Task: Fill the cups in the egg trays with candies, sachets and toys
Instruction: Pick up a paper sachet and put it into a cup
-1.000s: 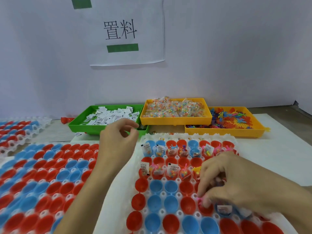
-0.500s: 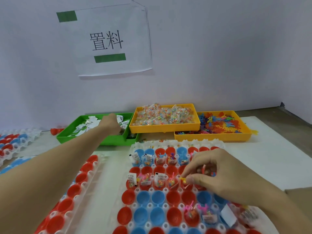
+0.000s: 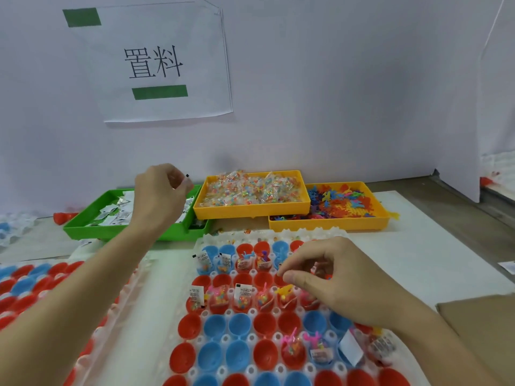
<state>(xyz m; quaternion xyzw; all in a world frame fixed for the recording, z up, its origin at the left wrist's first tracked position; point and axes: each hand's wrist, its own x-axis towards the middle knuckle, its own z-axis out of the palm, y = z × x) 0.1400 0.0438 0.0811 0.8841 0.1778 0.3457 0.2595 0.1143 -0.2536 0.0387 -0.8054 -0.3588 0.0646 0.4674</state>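
The middle egg tray (image 3: 306,234) holds red and blue cups. Its two far rows and part of a nearer row on the right hold sachets, candy packets and toys. My left hand (image 3: 160,197) is raised above the green tray (image 3: 83,231) of white sachets (image 3: 111,214) and pinches a sachet (image 3: 186,181). Over the tray's second row hovers my right hand (image 3: 338,282), fingers curled round small coloured toys (image 3: 320,270). Behind stand a yellow tray (image 3: 250,211) of candy packets (image 3: 250,188) and an orange tray (image 3: 328,226) of plastic toys (image 3: 342,201).
A second egg tray (image 3: 30,288) with unfilled red and blue cups lies at the left under my left forearm. A cardboard piece (image 3: 479,330) sits at the right front. A loose sachet (image 3: 508,266) lies at the right edge. A white wall with a paper sign (image 3: 156,62) stands behind the trays.
My left hand has lifted out of the green tray with a sachet. My right hand stays over the second row of cups. The camera has tilted slightly.
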